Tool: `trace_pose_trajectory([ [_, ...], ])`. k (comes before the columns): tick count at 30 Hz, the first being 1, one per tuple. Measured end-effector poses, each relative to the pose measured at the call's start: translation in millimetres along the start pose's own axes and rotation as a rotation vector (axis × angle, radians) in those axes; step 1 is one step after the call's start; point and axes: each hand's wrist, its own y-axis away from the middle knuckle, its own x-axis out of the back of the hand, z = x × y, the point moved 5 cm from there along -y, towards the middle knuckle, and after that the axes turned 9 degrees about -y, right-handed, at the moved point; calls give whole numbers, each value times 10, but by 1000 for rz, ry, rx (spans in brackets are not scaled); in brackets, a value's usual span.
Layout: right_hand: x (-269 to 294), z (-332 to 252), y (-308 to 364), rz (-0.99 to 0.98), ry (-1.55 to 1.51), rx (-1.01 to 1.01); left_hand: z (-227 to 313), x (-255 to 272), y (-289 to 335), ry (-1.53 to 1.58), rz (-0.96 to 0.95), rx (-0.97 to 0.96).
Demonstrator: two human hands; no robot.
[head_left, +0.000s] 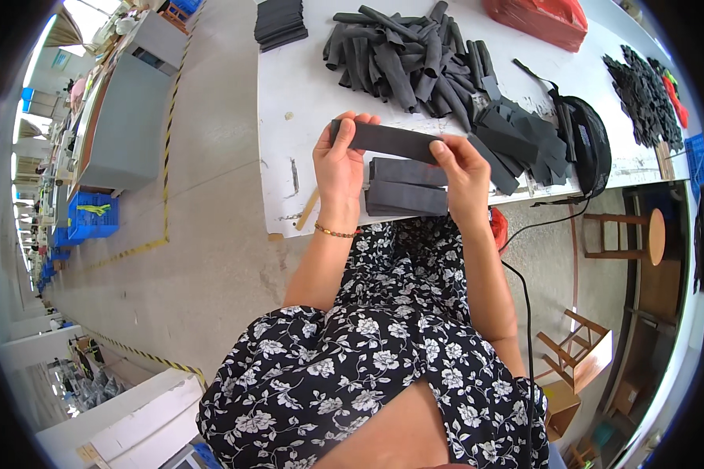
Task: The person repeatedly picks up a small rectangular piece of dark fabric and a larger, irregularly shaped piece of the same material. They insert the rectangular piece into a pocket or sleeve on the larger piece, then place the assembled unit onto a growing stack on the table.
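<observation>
A dark grey fabric strip (393, 141) is stretched between my hands above the near edge of the white table (278, 148). My left hand (342, 160) pinches its left end, thumb on top. At the right end, my right hand (463, 173) grips it between thumb and fingers. Just below lie flat stacks of similar strips (405, 198), side by side on the table's edge. Beyond my hands is a heap of rolled dark strips (399, 59). Loose flat dark pieces (516, 137) are spread to the right of my right hand.
A neat dark stack (280, 23) stands at the far left corner. Toward the right are a black bag (583, 144), a red plastic bundle (541, 22) and a pile of dark scraps (643, 94). Wooden stools (655, 236) stand on the right. A black cable (529, 313) hangs beside my right arm.
</observation>
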Motion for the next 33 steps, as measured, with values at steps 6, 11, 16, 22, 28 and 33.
trace_pose_trajectory([
  [6,55,26,264,-61,-118,163,-80,131,96,177,-92,104],
  [11,466,535,285,99,64,-150,-410,605,75,-419,0,167],
  [16,767,571,178,141,761,-32,-361,599,-468,-515,140,25],
  [22,1170,289,-98,238,1472,398,-748,-32,-1178,-814,71,50],
  [28,1400,852,-195,-141,1895,331,-1219,62,-1367,-716,114,155],
  [33,1374,761,-209,-240,1862,364,-1071,150,-1066,-324,52,278],
])
